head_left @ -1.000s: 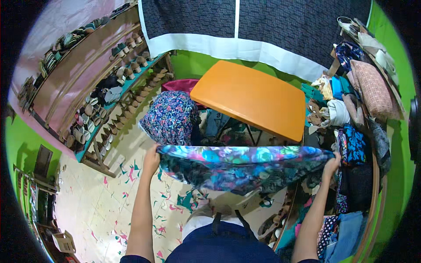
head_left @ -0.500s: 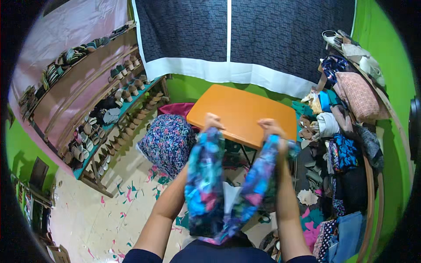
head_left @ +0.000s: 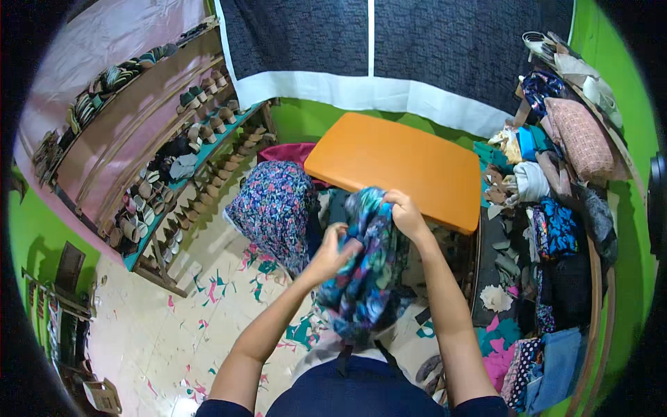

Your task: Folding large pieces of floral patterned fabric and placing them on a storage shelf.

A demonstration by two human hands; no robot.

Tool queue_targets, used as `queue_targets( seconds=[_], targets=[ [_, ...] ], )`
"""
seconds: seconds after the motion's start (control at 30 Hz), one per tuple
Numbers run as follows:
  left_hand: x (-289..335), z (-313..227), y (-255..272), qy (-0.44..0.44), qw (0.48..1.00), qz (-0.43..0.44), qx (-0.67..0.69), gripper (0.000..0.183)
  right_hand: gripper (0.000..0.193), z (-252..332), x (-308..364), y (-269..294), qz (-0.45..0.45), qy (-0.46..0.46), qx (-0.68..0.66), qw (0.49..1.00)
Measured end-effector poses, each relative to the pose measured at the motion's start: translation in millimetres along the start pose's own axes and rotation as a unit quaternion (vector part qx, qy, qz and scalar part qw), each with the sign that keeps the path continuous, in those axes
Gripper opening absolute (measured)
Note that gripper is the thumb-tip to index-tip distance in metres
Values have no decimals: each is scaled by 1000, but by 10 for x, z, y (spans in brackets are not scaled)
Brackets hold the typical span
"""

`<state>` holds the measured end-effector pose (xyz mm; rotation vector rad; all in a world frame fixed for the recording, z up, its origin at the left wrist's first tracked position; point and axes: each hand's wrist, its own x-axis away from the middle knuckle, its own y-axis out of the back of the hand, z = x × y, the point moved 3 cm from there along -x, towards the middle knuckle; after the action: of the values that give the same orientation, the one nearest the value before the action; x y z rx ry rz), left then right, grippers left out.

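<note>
A piece of floral cloth [head_left: 368,278] in blue, teal, green and pink hangs bunched in front of me. Its lower part is smeared by motion. My right hand [head_left: 406,210] pinches the cloth's upper right edge, close to the near edge of the orange tabletop [head_left: 396,160]. Lower and to the left, my left hand [head_left: 332,256] has its fingers curled at the cloth's left side, with the thumb across a fold. Whether the cloth is one garment or a loose piece, I cannot tell.
A large floral bundle [head_left: 272,208] stands left of the table. Wooden racks of shoes and shoe forms [head_left: 177,167] line the left wall. Piled fabrics [head_left: 556,236] and a pink checked cushion [head_left: 578,142] fill the right side. Coloured scraps [head_left: 212,286] litter the floor.
The cloth went from two spread, hanging lengths to one gathered bunch. My hands came closer together, and my left hand dropped lower.
</note>
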<state>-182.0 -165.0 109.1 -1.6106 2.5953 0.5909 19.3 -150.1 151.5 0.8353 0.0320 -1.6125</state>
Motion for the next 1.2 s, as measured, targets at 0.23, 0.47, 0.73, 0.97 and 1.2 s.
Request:
queue_targets(
  seconds=[0.23,0.47,0.73,0.97,1.2],
  targets=[
    [334,1328,186,139,898,148,-391,28,24,226,152,372,-76,28,-22,996],
    [-432,830,1138,272,914,-194,229,27,16,158,436,465,-11,30,149,988],
    [-967,-572,1479,-27,970,-240,41,24,44,280,794,249,55,107,218,968],
    [-1049,-1798,1232,-242,943,-180,-139,25,39,315,817,-37,115,-2,141,983],
    [-946,-1781,714,-244,937,-158,-197,22,60,274,796,-322,23,-8,64,998]
  ],
)
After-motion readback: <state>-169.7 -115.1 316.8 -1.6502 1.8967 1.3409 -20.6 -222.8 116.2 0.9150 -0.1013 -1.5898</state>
